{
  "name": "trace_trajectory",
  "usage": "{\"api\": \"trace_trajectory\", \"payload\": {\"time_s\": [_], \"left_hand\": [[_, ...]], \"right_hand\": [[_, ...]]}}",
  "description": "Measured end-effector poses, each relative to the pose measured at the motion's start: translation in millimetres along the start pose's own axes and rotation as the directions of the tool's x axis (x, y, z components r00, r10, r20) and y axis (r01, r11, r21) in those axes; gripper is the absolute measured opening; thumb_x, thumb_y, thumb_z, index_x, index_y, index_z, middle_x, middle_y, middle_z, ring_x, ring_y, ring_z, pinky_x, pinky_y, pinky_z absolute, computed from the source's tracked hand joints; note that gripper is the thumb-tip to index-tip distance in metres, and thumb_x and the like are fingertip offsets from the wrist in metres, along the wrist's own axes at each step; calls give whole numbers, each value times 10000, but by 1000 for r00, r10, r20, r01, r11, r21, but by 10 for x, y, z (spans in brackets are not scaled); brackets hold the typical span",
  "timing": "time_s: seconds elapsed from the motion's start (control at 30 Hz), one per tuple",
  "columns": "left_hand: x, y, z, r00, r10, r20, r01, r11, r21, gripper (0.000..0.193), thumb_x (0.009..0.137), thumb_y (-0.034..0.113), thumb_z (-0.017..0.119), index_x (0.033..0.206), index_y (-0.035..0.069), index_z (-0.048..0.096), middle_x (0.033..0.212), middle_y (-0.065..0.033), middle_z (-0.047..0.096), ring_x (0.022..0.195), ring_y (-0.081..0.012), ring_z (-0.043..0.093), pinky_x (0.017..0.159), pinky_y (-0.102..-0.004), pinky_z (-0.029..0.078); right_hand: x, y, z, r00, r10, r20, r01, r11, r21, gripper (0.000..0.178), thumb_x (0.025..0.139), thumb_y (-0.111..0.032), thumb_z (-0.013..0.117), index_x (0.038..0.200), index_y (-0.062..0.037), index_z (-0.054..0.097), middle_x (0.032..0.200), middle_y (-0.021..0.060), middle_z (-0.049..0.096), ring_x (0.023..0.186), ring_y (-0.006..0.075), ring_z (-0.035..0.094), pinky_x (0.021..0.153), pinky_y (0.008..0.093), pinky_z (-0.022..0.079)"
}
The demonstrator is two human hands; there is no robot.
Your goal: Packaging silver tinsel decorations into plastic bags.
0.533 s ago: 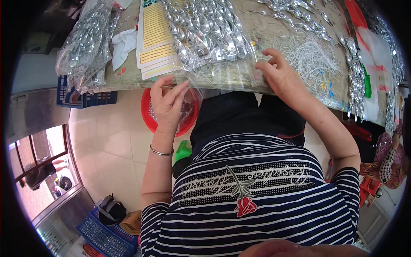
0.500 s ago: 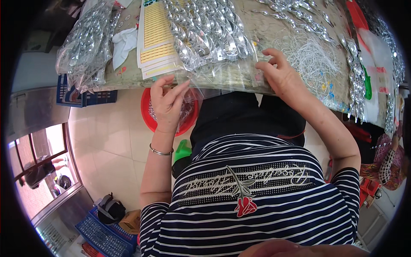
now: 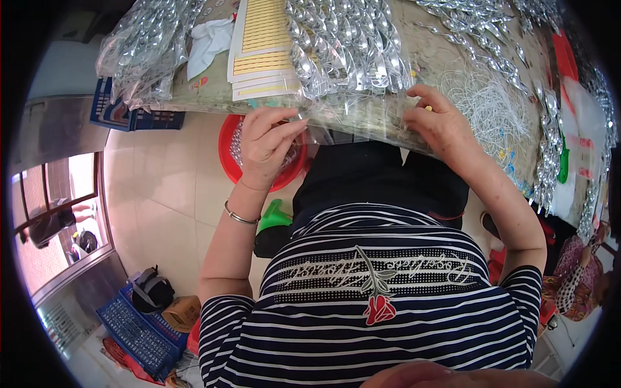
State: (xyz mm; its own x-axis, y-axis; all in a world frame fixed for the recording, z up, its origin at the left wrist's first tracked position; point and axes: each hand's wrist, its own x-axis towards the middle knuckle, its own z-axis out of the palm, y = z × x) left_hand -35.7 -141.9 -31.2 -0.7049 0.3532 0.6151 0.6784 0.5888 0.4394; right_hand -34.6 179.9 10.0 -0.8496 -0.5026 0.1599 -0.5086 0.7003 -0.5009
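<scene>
A clear plastic bag (image 3: 362, 111) filled with shiny silver twisted strips (image 3: 346, 48) lies at the table's near edge, its bare clear end toward me. My left hand (image 3: 266, 141) pinches the left corner of that end between thumb and fingers. At the right corner, my right hand (image 3: 443, 123) has its fingers bent around the film; the exact grip of its fingertips is hard to make out. Under the bag's left side are stacked printed sheets (image 3: 259, 68) in yellow and white.
Another bag of silver strips (image 3: 145, 52) and a crumpled white tissue (image 3: 210, 45) lie to the left. A tangle of white string (image 3: 488, 103) is on the right, near more loose strips (image 3: 550, 149). Below the table edge stand a red basin (image 3: 226, 152) and a blue crate (image 3: 152, 121).
The whole view has shifted, so the table and its things appear farther right. Both hands stay at the bag's near corners, with little change in their hold.
</scene>
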Motion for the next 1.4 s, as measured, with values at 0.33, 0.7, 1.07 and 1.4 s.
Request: {"api": "trace_trajectory", "payload": {"time_s": [0.33,0.7,1.07,1.4], "left_hand": [[-46,-14,-74,990,-127,-56,127,992,-6,154,707,31,708,854,77,715,923,-27,687,873,-200,596,790,-315,469],[-80,-40,-161,888,-457,57,454,848,-274,89,798,47,664,877,32,703,944,-47,687,911,-178,602,844,-291,465],[71,-146,-121,805,-585,99,574,724,-382,175,846,149,631,811,-22,650,805,-77,638,765,-167,585,720,-276,450],[188,-142,7,833,-552,34,552,824,-130,273,819,183,688,682,-25,576,724,-56,553,672,-128,495,631,-276,405]], "right_hand": [[24,130,-65,997,76,4,-75,968,238,94,802,-20,652,894,-36,658,976,73,677,933,199,619,824,316,482],[75,235,-66,917,327,226,-389,624,678,95,877,-75,611,928,-8,655,861,28,667,817,96,615,796,249,474],[153,208,31,869,490,69,-317,445,837,103,870,-120,631,932,-40,649,801,-25,622,677,55,480,670,203,397],[157,221,247,765,638,-85,-424,599,679,330,838,-154,678,1097,5,551,793,-5,581,696,53,483,625,209,391]]}}
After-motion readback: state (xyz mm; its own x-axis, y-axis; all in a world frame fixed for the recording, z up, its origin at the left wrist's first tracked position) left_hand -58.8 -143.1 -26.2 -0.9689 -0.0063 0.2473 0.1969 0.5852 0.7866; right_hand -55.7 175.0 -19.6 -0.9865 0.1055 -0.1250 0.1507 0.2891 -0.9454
